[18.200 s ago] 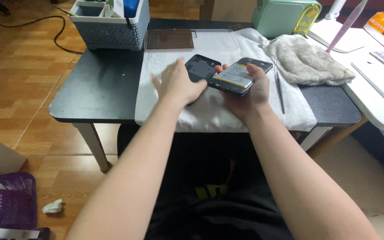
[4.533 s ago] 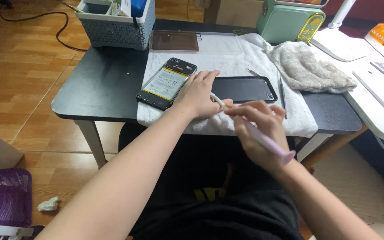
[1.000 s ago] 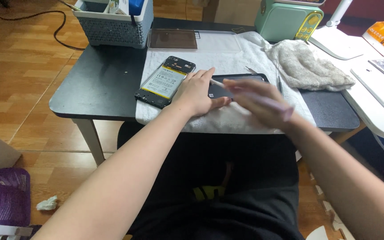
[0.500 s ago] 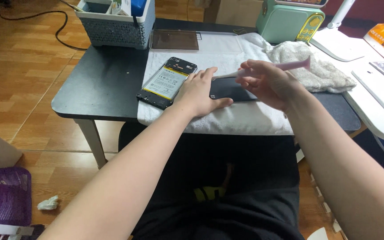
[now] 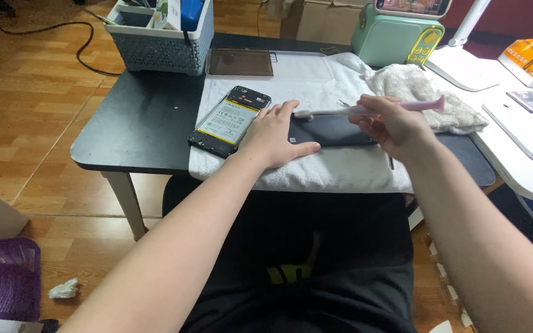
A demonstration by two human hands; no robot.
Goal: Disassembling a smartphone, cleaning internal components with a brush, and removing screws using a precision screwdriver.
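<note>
The right hand (image 5: 393, 126) has lifted the pink brush (image 5: 371, 109) off the dark panel (image 5: 334, 131), now holding it level, head pointing left above the panel.

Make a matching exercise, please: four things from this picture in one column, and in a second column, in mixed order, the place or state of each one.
Things:
1. opened phone
2. pink brush
3. dark back cover
4. grey basket

Places or states:
A. held in the right hand, bristles pointing toward the left hand
B. at the far left corner of the black table
C. lying flat on the white towel, pressed down by the left hand
D. lying on the towel with its battery showing

Pairs: 1-D, 2-A, 3-C, 4-B
</note>
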